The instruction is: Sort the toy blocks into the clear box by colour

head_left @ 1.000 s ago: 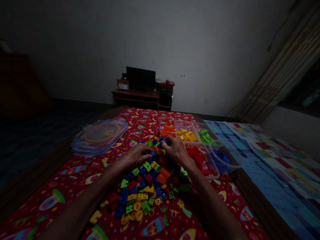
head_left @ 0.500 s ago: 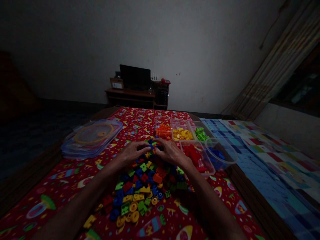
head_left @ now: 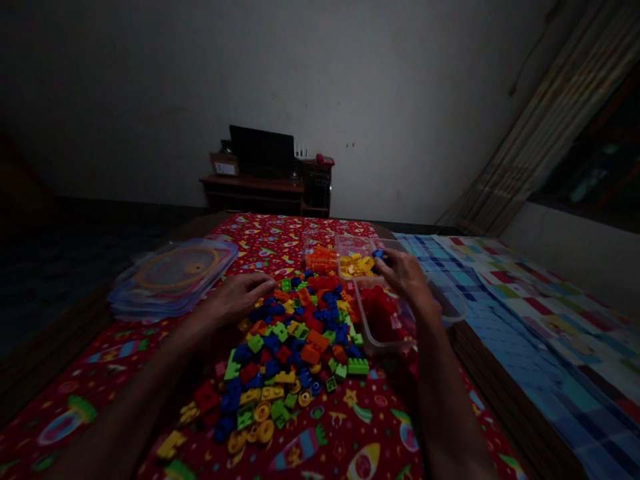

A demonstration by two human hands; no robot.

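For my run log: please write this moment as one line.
left hand: on edge of block pile | right hand: blue block at fingertips, above clear tubs

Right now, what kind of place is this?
Probably a dim room in a home: a dark screen on a wooden desk by the wall, a curtain at the right, and toy bricks piled on a red patterned cloth.
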